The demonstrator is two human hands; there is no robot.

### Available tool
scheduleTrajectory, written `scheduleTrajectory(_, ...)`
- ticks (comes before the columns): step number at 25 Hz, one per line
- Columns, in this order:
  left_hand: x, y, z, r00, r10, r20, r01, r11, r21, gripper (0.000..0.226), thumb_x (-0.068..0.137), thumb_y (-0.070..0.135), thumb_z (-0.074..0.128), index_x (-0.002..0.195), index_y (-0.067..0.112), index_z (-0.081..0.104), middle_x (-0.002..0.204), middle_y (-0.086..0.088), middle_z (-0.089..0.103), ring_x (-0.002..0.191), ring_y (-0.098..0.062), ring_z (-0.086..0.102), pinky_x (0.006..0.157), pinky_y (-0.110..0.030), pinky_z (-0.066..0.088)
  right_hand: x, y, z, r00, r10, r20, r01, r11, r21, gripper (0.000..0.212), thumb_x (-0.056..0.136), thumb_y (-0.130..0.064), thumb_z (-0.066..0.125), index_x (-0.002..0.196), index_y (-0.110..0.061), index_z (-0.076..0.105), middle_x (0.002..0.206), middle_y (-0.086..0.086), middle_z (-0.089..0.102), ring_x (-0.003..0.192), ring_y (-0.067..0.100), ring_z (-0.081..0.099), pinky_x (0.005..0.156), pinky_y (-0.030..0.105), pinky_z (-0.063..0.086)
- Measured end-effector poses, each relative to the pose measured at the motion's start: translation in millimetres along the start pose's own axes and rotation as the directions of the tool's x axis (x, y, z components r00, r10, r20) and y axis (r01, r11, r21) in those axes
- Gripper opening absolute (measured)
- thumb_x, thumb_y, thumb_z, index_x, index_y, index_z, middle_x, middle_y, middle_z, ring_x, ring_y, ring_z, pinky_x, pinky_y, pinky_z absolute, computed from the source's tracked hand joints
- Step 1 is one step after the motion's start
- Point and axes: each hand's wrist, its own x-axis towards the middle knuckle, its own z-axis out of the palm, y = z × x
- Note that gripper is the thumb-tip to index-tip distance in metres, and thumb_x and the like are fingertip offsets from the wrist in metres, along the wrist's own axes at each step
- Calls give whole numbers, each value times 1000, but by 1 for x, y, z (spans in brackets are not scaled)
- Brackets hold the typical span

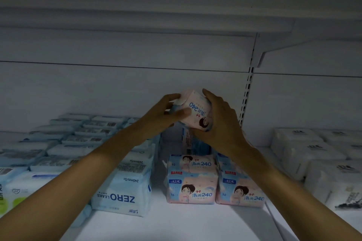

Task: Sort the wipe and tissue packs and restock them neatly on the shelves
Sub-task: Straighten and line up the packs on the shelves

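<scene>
From the head view, both hands are gripping one pink pack (195,110), its print upside down. The left hand (162,115) is pinching its left end and the right hand (220,121) is curling round its right side. They are holding it above the shelf (176,223), over the back of two rows of matching pink packs (193,188). Blue ZERO packs (121,191) are lying to the left and white packs (313,154) to the right.

Single head-worn view, facing forward and slightly down, close to a white shelf (176,223), wide-angle.
</scene>
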Motion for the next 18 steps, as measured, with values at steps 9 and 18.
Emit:
scheduleTrajectory(9, 8, 17, 7, 921, 194, -337, -220, 975, -41, 43, 86, 22, 68, 124, 19, 49, 119, 3, 60, 101, -15, 64, 73, -21, 57, 8, -26, 0, 920, 334, 204, -390, 734, 556, 104, 66, -34, 80, 147, -41, 15, 99, -15, 58, 85, 11, 69, 69, 31, 60)
scheduleTrajectory(18, -6, 13, 14, 960, 240, 146, -196, 202, 960, 106, 73, 63, 68, 152, 21, 12, 150, 2, 31, 127, -19, 42, 96, -35, 40, -7, -14, -7, 785, 594, 177, -607, 679, 413, 50, 75, -55, 71, 88, -10, 56, 79, 12, 70, 60, 25, 69, 45, 28, 48)
